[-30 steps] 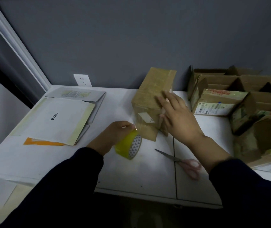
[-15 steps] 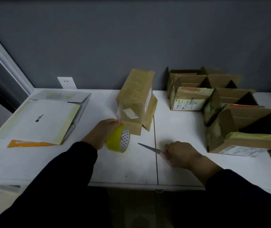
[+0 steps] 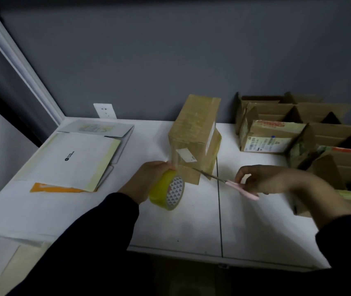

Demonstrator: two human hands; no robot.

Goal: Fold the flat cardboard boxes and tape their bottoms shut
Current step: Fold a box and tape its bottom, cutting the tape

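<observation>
Dim, soft picture; the white table (image 3: 191, 227) is brightest, corners darken, and straight edges bow outward.

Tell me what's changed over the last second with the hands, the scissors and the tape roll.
The right hand left the box, dropped to the table, took hold of the pink-handled scissors and lifted them. The blades now point toward the tape stretched between roll and box. Unchanged: the left hand still grips the yellow tape roll, and the box stands where it was.
</observation>
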